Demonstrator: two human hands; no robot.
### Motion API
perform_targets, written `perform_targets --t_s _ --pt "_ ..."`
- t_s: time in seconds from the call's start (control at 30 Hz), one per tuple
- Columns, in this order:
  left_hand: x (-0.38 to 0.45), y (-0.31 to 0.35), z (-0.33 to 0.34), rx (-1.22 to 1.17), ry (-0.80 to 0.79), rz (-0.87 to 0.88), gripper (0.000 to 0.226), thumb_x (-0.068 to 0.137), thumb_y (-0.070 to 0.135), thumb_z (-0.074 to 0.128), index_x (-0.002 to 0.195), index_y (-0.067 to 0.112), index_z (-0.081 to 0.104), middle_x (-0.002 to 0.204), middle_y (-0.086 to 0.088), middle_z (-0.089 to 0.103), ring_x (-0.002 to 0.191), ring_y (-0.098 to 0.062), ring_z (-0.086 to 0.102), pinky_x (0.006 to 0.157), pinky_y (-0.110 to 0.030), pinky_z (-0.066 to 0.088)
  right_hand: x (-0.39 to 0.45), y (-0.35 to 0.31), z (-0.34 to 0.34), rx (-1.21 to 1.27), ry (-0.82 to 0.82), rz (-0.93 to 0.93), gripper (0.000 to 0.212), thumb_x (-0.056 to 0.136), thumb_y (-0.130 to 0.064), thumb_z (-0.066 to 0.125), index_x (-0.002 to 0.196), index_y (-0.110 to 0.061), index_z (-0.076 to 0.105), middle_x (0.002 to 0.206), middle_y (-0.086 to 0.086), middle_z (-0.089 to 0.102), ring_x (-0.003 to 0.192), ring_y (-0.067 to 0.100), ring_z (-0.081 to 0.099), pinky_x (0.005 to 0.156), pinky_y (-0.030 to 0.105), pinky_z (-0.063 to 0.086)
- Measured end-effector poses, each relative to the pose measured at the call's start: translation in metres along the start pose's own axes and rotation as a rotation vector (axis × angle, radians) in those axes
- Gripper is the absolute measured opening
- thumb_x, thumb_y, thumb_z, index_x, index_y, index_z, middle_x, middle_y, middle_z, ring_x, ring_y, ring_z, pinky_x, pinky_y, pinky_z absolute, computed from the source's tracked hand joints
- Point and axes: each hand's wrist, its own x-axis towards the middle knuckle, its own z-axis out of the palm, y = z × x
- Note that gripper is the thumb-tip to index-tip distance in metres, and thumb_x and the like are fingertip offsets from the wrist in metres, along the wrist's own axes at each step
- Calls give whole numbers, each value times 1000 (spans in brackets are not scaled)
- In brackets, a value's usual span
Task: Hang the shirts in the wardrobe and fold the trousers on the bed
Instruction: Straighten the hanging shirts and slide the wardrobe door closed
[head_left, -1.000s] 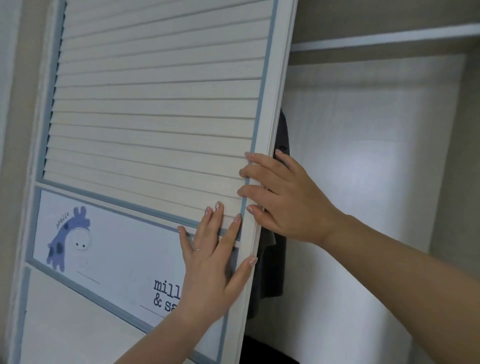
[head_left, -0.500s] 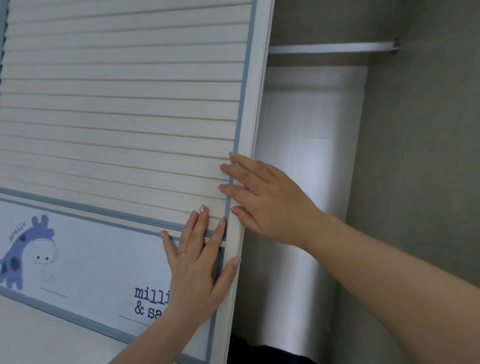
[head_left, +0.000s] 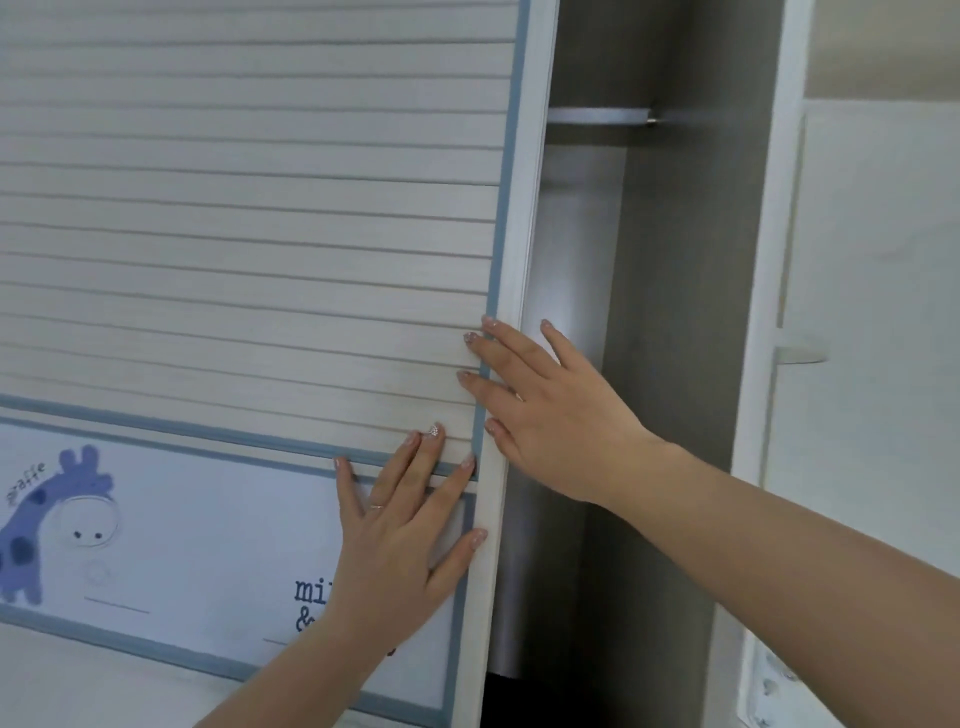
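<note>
— Where are the hands?
— Both on the wardrobe door (head_left: 249, 218), which fills the left and centre of the frame. The left hand (head_left: 400, 540) lies flat on its front at lower centre, fingers straight and spread, over the panel with the blue giraffe (head_left: 47, 525).
— And the right?
— The right hand (head_left: 556, 415), arm reaching in from the lower right, has its fingers (head_left: 485, 358) wrapped loosely over the door's edge, thumb behind.
— Shirts or trousers?
— None visible; only the hanging rail (head_left: 597, 115) in the gap, upper centre.
</note>
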Motion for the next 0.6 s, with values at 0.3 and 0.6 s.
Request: perform_targets --t_s 0.3,0.6 --pt "10 49 10 29 -25 92 55 96 57 33 146 32 31 153 -7 33 143 -28 26 109 -69 9 -52 28 -6 -104 -59 42 55 101 -39 22 151 -19 10 159 12 -5 146 29 -13 114 54 -10" --pt "17 96 20 -22 -29 97 52 95 50 39 144 32 36 154 -7 32 144 -25 25 110 -68 9 -92 50 -6 -181 9 92 50 95 -28 47 143 -18 39 154 15 25 144 30 19 116 57 12"
